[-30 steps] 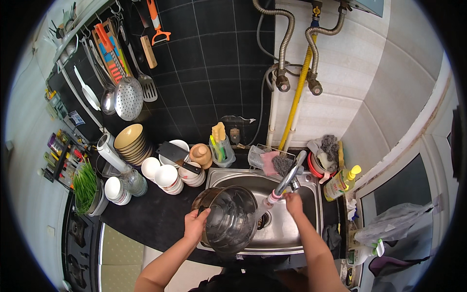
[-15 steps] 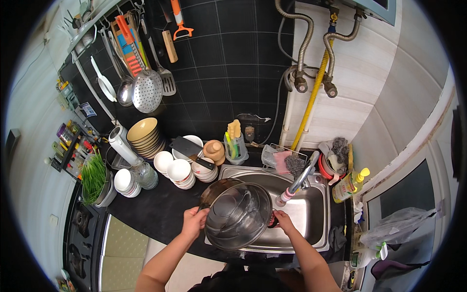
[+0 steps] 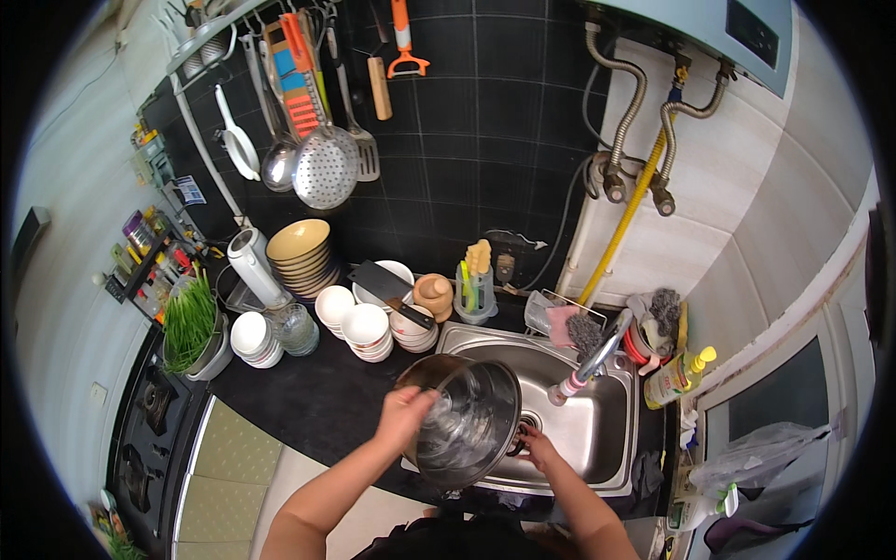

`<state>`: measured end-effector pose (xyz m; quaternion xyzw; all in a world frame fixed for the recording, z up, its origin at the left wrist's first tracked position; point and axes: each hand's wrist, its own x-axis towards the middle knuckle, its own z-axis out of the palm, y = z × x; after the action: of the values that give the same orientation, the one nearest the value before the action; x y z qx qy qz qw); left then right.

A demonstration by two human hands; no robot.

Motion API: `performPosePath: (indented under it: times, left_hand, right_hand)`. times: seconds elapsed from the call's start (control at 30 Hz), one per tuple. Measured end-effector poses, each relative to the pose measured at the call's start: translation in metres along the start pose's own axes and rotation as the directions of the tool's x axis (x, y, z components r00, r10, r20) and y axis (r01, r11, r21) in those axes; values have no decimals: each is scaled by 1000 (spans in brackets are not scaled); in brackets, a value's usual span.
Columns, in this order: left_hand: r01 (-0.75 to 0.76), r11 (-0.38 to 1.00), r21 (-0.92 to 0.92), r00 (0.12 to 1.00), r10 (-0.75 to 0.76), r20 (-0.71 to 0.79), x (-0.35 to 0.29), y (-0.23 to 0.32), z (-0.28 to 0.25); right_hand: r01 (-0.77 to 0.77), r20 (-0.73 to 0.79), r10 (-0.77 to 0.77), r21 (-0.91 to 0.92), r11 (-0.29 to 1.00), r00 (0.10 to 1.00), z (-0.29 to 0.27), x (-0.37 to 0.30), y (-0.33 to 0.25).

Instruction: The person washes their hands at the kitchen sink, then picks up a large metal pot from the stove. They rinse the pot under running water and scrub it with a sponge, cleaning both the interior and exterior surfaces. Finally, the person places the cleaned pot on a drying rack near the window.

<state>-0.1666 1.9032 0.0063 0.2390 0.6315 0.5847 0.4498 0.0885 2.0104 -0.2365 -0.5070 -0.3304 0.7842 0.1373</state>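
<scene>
A round, shiny metal pot is tilted over the left part of the sink, its wet-looking inside turned up toward me. My right hand is closed on the dark side handle at the pot's right. My left hand reaches over the left rim with its fingers bent together at the inside. Beneath those fingers the surface is streaked and blurred, so whatever they may hold cannot be made out. The steel sink lies under and right of the pot, with the faucet reaching over its basin.
Behind the pot stand stacked white bowls, a cleaver lying across bowls, and a utensil holder. A yellow-capped soap bottle stands right of the sink. Farther left are glasses and green chives. Ladles hang above.
My left hand has left the pot's left side and come over its inside. The right hand stays at the handle. My view has shifted, so the surroundings sit farther right.
</scene>
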Motion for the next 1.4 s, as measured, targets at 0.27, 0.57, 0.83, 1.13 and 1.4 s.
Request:
performPosePath:
  times: [0.27, 0.57, 0.83, 1.13, 1.4]
  left_hand:
    - [-428, 798, 425, 904, 391, 176, -36, -6, 30]
    - [-758, 473, 448, 646, 638, 420, -58, -19, 17]
    - [-869, 287, 403, 485, 659, 575, -74, -29, -29]
    - [-908, 176, 381, 379, 733, 564, -79, 0, -69]
    - [-862, 132, 490, 415, 739, 531, -75, 1, -108]
  right_hand:
    - [-116, 122, 69, 436, 892, 990, 39, 63, 23]
    - [-166, 244, 93, 301, 939, 965, 64, 73, -19]
    - [-10, 356, -235, 568, 823, 904, 77, 62, -49]
    - [236, 122, -321, 449, 862, 939, 84, 15, -78]
    - [410, -99, -399, 268, 872, 912, 74, -10, -57]
